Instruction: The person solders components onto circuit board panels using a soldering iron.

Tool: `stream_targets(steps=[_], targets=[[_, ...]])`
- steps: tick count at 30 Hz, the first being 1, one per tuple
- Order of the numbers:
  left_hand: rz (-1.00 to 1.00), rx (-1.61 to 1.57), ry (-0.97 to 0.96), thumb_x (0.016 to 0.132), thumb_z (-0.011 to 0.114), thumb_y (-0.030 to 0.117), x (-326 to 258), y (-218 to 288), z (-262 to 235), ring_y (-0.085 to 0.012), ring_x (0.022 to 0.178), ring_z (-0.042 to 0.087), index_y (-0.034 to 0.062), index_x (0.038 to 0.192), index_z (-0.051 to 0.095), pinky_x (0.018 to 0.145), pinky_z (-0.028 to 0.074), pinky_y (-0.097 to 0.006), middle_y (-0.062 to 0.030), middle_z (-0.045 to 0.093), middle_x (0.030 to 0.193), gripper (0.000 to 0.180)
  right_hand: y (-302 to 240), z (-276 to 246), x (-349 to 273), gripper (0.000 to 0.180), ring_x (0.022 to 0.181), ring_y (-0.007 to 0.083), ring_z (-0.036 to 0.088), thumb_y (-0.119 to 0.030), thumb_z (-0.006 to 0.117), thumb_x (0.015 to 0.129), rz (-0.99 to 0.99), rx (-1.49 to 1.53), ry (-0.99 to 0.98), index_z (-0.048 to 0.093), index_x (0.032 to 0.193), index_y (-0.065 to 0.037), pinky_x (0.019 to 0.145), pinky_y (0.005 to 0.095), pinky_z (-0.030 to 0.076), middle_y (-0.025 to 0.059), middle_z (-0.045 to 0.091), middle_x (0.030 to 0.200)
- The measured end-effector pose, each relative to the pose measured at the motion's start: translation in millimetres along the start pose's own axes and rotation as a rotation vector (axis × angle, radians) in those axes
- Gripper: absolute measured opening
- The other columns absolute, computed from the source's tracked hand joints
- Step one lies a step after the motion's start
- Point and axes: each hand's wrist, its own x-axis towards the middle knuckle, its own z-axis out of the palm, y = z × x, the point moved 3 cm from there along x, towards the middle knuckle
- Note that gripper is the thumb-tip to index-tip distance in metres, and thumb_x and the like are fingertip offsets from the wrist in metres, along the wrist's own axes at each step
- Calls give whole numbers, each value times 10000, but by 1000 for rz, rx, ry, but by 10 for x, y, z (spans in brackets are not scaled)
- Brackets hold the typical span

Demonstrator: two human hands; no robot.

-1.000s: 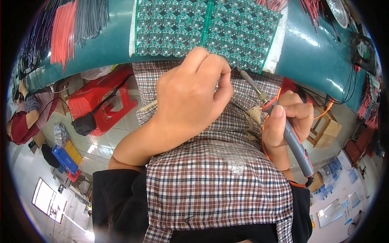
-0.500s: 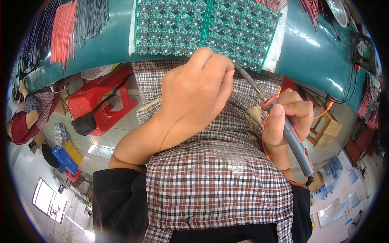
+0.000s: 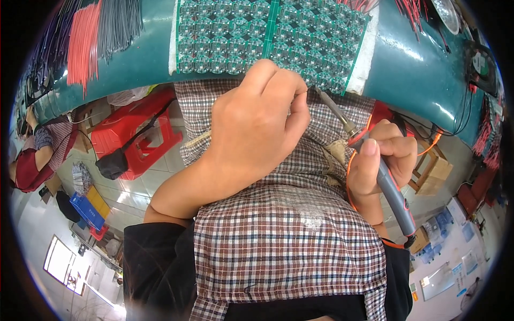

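Over the near edge of a green circuit board panel (image 3: 222,45), my left hand (image 3: 257,120) is closed with thumb and fingertips pinched together. Whatever sits in that pinch is hidden or too small to make out. The panel carries rows of small round boards and lies on a white pad (image 3: 364,67). My right hand (image 3: 384,152) grips a grey and red soldering iron (image 3: 395,195), thumb along its front part. The iron points up and left, its dark tip close to my left fingertips beside the panel's near edge.
The panel rests on a teal tabletop (image 3: 399,69). Bundles of red wires (image 3: 84,48) and grey wires (image 3: 119,29) hang at the left. A black fan (image 3: 480,65) stands at far right. Below are a red stool (image 3: 126,134) and a wooden stool (image 3: 432,174). Another person's arm (image 3: 42,152) shows at left.
My left hand has shifted slightly up and left, still pinched. The soldering iron has tilted a little, and its tip now shows slightly more apart from my left fingertips.
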Motion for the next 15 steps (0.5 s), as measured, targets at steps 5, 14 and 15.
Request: stream_targets(steps=[5, 14, 15], targets=[[8, 16, 12, 685, 674, 40, 3, -3, 14, -204, 527, 562, 90, 783, 558, 453, 457, -295, -48, 515, 744, 160, -28, 69, 17, 203, 536, 88, 338, -43, 569, 787, 71, -28, 78, 369, 759, -62, 530, 259, 288, 28, 422, 594], [-14, 42, 0, 691, 672, 49, 8, 20, 4, -203, 524, 559, 92, 774, 559, 453, 456, -298, -47, 515, 730, 147, -39, 74, 18, 205, 532, 89, 349, -41, 569, 789, 95, -28, 87, 368, 757, -63, 530, 255, 286, 27, 422, 593], [-14, 42, 0, 691, 672, 49, 7, 16, 8, -203, 524, 559, 92, 774, 559, 453, 456, -298, -47, 515, 730, 147, -20, 52, 16, 205, 532, 89, 349, -41, 569, 789, 95, -27, 88, 368, 757, -63, 530, 255, 286, 27, 422, 593]])
